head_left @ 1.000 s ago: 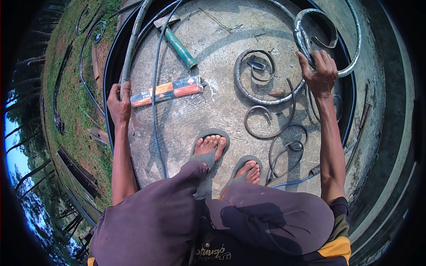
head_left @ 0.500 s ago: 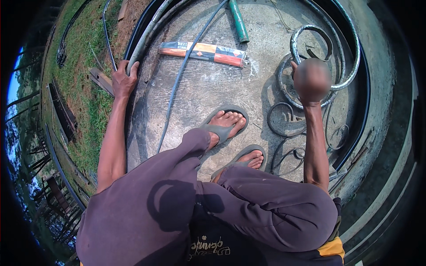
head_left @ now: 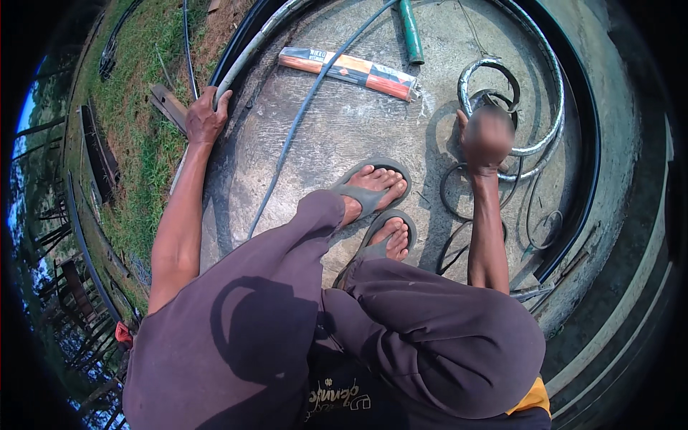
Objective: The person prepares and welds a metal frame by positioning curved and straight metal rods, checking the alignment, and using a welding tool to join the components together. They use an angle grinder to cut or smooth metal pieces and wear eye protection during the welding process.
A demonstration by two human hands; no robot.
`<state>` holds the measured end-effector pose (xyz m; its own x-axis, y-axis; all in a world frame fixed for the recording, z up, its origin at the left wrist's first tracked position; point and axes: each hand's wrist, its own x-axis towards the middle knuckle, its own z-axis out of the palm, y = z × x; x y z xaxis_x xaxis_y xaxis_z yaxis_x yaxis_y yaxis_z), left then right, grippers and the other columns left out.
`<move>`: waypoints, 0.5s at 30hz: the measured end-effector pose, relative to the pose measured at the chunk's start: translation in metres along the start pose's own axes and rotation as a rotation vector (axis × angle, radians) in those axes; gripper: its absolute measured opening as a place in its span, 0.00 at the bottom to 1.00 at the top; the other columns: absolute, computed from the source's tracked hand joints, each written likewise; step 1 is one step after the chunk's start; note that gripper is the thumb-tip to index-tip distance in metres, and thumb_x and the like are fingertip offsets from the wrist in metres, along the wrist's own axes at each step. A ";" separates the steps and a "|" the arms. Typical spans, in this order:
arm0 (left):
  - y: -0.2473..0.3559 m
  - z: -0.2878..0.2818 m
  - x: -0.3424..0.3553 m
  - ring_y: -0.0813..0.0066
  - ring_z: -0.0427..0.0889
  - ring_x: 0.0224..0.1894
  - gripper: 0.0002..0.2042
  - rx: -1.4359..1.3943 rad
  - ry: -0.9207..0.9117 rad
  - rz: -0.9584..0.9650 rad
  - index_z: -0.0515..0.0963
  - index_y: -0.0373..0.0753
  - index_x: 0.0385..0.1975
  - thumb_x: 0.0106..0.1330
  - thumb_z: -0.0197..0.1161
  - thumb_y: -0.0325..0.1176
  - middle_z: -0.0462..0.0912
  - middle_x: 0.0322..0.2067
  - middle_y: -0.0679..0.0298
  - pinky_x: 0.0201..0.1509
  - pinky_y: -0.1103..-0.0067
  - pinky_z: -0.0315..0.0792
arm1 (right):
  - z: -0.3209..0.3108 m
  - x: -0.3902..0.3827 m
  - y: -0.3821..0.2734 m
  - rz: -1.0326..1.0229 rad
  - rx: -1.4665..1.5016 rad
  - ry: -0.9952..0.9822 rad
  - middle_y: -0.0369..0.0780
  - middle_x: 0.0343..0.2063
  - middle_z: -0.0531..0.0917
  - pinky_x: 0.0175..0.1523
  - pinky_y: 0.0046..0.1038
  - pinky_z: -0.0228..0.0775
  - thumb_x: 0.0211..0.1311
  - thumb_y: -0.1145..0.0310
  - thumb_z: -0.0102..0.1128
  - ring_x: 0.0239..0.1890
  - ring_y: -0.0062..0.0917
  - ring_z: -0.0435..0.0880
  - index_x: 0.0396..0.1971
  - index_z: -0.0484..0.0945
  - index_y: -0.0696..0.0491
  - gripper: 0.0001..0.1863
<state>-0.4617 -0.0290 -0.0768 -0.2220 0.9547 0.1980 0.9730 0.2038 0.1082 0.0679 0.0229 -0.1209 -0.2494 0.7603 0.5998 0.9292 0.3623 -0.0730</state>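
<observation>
My left hand [head_left: 207, 118] is wrapped round the end of a long, bent grey metal bar [head_left: 247, 64], at the left edge of the concrete slab. The bar arcs away beyond the top of the view. On the right, my right hand [head_left: 489, 137] is at a shiny metal scroll [head_left: 464, 80], seemingly closed on its lower curve, with the thumb raised. A blur covers its fingers. Below the scroll, more curved metal lies partly hidden by this hand. Thin dark curled bars [head_left: 444, 193] lie beside my right forearm.
An open-ended packet of welding rods [head_left: 347, 73] lies on the concrete slab [head_left: 344, 132]. A blue cable [head_left: 292, 136] crosses over it, near a green tube [head_left: 411, 32]. A black curved strip [head_left: 592, 158] edges the right side. My sandalled feet are close in front; grass [head_left: 147, 93] borders the left.
The scroll and my right hand have shifted left, and the scroll's large loop sits lower and further in. My left hand keeps its grip on the bar. My head view has shifted slightly.
</observation>
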 end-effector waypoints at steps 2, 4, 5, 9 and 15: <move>0.005 -0.003 -0.003 0.48 0.83 0.39 0.15 0.070 0.027 0.007 0.77 0.39 0.44 0.64 0.65 0.42 0.83 0.32 0.46 0.41 0.62 0.75 | 0.004 0.001 0.000 0.017 0.030 -0.012 0.37 0.22 0.74 0.32 0.33 0.63 0.55 0.54 0.71 0.26 0.30 0.76 0.22 0.74 0.51 0.18; 0.011 -0.003 -0.006 0.49 0.82 0.43 0.16 0.141 0.054 0.021 0.76 0.40 0.48 0.63 0.65 0.39 0.82 0.36 0.46 0.45 0.62 0.75 | 0.008 0.002 -0.003 0.048 0.055 -0.032 0.38 0.22 0.75 0.33 0.34 0.65 0.56 0.54 0.70 0.27 0.32 0.77 0.22 0.74 0.52 0.19; 0.016 -0.004 -0.008 0.50 0.82 0.45 0.17 0.177 0.065 0.028 0.76 0.40 0.49 0.63 0.65 0.38 0.82 0.38 0.47 0.47 0.62 0.74 | 0.009 0.002 -0.003 0.062 0.061 -0.066 0.39 0.22 0.75 0.33 0.35 0.66 0.56 0.54 0.70 0.27 0.33 0.78 0.22 0.74 0.53 0.19; 0.056 -0.003 -0.037 0.52 0.72 0.59 0.29 0.266 0.016 -0.034 0.68 0.41 0.63 0.60 0.66 0.34 0.76 0.52 0.49 0.61 0.60 0.66 | 0.008 -0.002 0.007 0.111 0.071 -0.143 0.40 0.23 0.76 0.34 0.36 0.68 0.56 0.52 0.70 0.29 0.35 0.79 0.23 0.76 0.53 0.19; 0.107 -0.040 -0.076 0.57 0.80 0.52 0.24 0.118 0.017 0.143 0.73 0.37 0.58 0.64 0.67 0.39 0.81 0.48 0.46 0.54 0.66 0.72 | 0.007 -0.001 0.003 0.148 0.132 -0.201 0.41 0.24 0.77 0.37 0.38 0.69 0.57 0.50 0.68 0.30 0.36 0.80 0.26 0.77 0.53 0.20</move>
<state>-0.3428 -0.0884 -0.0416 -0.0805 0.9723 0.2196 0.9952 0.0909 -0.0376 0.0686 0.0272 -0.1273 -0.1754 0.8970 0.4057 0.9190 0.2969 -0.2593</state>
